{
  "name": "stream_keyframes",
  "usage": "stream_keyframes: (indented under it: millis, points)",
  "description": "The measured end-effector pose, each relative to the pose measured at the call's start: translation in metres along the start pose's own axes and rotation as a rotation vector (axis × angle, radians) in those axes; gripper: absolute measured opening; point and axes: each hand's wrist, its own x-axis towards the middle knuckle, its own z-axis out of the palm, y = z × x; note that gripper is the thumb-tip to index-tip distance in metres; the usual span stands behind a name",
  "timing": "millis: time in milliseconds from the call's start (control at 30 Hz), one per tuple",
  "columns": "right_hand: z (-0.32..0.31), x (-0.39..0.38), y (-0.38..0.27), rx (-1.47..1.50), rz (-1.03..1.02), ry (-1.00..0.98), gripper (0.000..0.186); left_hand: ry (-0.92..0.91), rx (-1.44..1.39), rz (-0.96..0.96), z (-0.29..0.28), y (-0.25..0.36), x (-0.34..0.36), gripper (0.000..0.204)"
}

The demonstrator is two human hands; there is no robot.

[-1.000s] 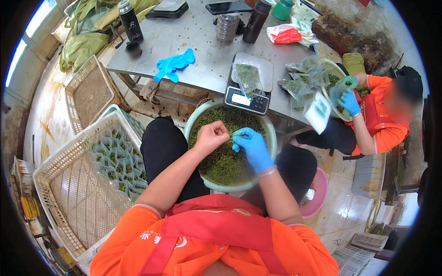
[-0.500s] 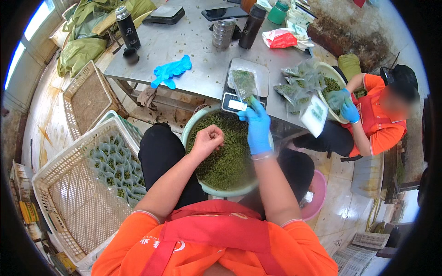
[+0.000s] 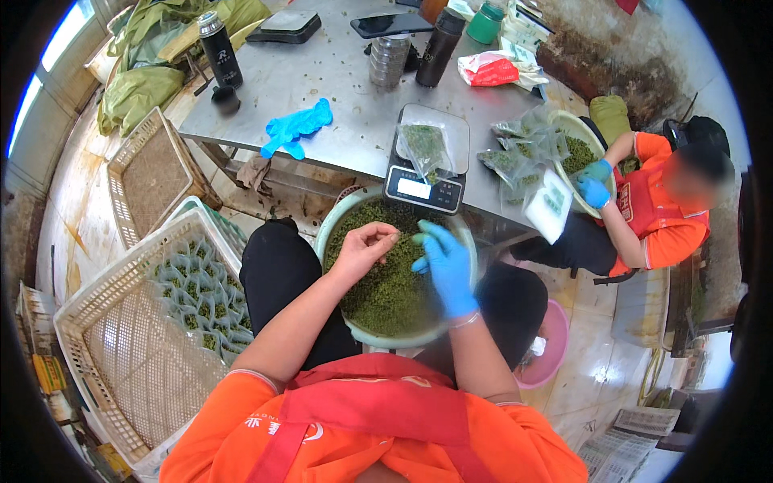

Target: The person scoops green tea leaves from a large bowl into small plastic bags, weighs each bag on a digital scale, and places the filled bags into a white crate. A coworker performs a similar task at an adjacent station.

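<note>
In the head view, a round, pale green plastic basin (image 3: 392, 341) with a smooth rim stands between the person's knees, filled with loose, coarse green granules (image 3: 386, 299). Past its far rim, on a dull grey metal table (image 3: 346, 97) strewn with green crumbs, sits a flat digital scale (image 3: 444, 196) with a black front and a square silvery plate. A limp, clear plastic bag (image 3: 424, 143) of green pieces lies on that plate, its narrow end drooping over the front. A crumpled, thin blue glove (image 3: 296, 127) lies further left. On the floor at the left, a cream plastic crate (image 3: 121, 386) with lattice walls holds rows of clear, pointed bags (image 3: 201, 294) packed with green.

The bare left hand (image 3: 366, 251) is above the granules, thumb and forefinger drawn together at their tips, the other fingers curled in; whether a small piece sits in that pinch I cannot tell. The blue-gloved right hand (image 3: 444, 266) faces it, just apart, fingers loosely bent with a modest gap between thumb and forefinger; its fingertips look greenish, and any crumb on them is too small to make out.
</note>
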Motion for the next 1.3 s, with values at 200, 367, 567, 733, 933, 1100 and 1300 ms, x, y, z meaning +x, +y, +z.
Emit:
stream_keyframes:
  millis: [200,367,567,733,933,1100,1300]
  points:
    - [0.002,-0.004,0.042,0.607,0.359,-0.168,0.021,-0.014,0.47,0.428,0.002,-0.005,-0.007,0.015]
    - [-0.004,-0.005,0.047,0.63,0.396,-0.214,0.012,-0.125,0.519,0.468,-0.002,-0.001,-0.009,0.018]
    - [-0.022,-0.016,0.05,0.513,0.384,-0.222,0.01,-0.021,0.63,0.473,-0.003,0.002,-0.013,0.01]
    - [-0.016,0.011,0.023,0.576,0.184,-0.038,0.018,-0.01,0.693,0.282,-0.005,0.004,-0.007,0.016]
    - [-0.014,0.048,-0.012,0.634,0.104,0.029,0.025,-0.042,0.965,0.478,-0.005,0.01,-0.013,0.024]
    - [-0.012,0.023,0.022,-0.02,-0.167,0.177,0.029,0.257,0.536,0.205,-0.033,0.023,0.018,0.019]
    - [-0.012,0.064,0.005,-0.737,-0.799,0.245,0.036,0.333,0.188,0.27,-0.069,0.038,0.054,0.019]
